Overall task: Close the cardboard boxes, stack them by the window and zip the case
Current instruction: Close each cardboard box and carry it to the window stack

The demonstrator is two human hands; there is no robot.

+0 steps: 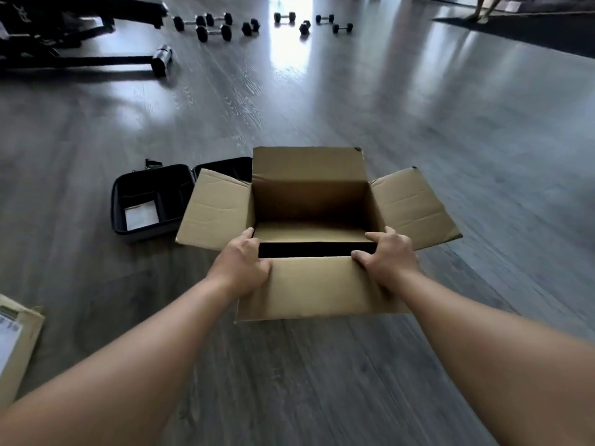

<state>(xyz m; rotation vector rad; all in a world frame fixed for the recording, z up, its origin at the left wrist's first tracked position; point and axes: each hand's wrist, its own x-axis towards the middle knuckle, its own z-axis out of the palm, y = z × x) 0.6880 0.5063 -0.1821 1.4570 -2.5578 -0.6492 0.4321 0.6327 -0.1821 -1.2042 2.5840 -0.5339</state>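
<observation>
Nearest the camera, both hands are on the near flap of the open cardboard box (314,233) at frame centre. The left hand (243,263) grips the flap's left corner, thumb over the edge and fingers curled under. The right hand (388,257) does the same on the right corner, so neither is nearer. The flap's long axis runs left to right between them, and the opening lies just beyond the knuckles, so I'd guess it folds forward over that. Side flaps and far flap are still splayed out. Just behind the box's left flap, the black case (151,201) lies open on the floor (450,123). A second cardboard box (16,342) pokes in lower left. Dumbbells (214,32) are scattered along the top.
</observation>
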